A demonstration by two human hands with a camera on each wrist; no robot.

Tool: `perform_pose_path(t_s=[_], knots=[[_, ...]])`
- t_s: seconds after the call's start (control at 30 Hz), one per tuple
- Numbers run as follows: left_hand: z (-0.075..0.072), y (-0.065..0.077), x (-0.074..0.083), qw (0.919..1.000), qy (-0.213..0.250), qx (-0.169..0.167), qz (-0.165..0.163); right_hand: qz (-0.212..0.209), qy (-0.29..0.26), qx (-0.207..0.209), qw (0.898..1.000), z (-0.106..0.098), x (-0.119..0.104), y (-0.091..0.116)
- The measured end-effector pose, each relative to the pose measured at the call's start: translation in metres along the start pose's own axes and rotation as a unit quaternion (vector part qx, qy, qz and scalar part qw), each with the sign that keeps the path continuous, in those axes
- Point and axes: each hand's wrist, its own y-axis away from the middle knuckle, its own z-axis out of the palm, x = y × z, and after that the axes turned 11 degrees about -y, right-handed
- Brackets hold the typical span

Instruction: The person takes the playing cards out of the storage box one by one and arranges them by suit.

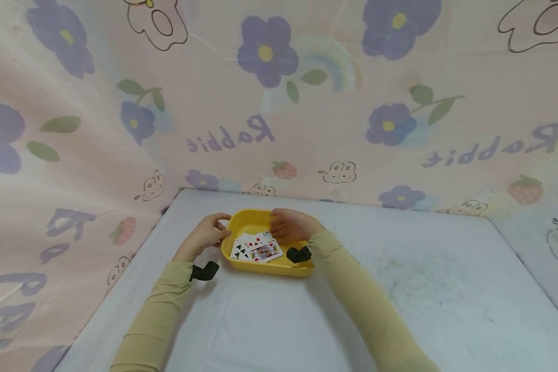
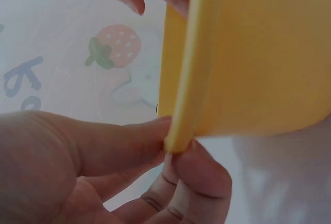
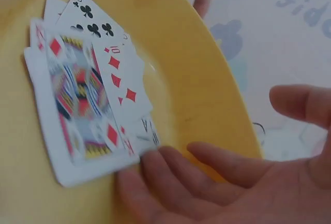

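A yellow plastic tub (image 1: pixel 269 267) with rounded corners holds several playing cards (image 1: pixel 266 252) in a loose, fanned pile. In the right wrist view a king of diamonds (image 3: pixel 83 97) lies uppermost, beside a ten of diamonds (image 3: pixel 121 81) and an eight of clubs (image 3: pixel 92 25). My left hand (image 1: pixel 207 235) pinches the tub's left rim between thumb and fingers, as the left wrist view shows close up. My right hand (image 1: pixel 294 226) is inside the tub on its right side, fingers extended. Its fingertips (image 3: pixel 155 157) are at the pile's edge; whether they touch the cards I cannot tell.
The tub is on a white-covered table (image 1: pixel 428 310), near its back edge. Behind and to the left hangs a pink curtain (image 1: pixel 307 139) printed with flowers, rabbits and strawberries. A black fitting (image 1: pixel 205 271) sticks out from each wrist.
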Motion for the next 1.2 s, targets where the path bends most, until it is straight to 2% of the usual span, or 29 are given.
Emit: perform_pose_path(t_s=[0.33,0.47,0.57,0.7,0.83,1.03,1.2], knots=[[0.006,-0.006,0.005,0.9999,-0.005,-0.008,0.007,0.028,-0.002,0.007,1.0,0.011,0.006,-0.005],[0.007,-0.005,0.006,0.9999,-0.008,-0.009,0.003,0.026,0.038,-0.024,0.999,0.009,0.008,-0.007],[0.009,-0.004,0.006,0.9999,-0.01,-0.014,0.002,0.011,0.105,-0.035,0.994,0.006,0.01,-0.006],[0.011,-0.004,0.007,0.9998,-0.01,-0.017,0.007,-0.016,0.19,0.001,0.982,0.004,0.011,-0.001],[0.012,-0.004,0.008,0.9999,-0.007,-0.015,0.005,-0.038,0.239,0.036,0.97,0.004,0.008,0.003],[0.009,-0.003,0.003,0.9997,0.005,-0.023,0.004,-0.065,0.272,0.095,0.955,0.005,0.002,0.012],[0.002,-0.001,-0.002,0.9999,-0.003,-0.014,-0.004,-0.08,0.285,0.084,0.952,0.003,-0.012,0.023]])
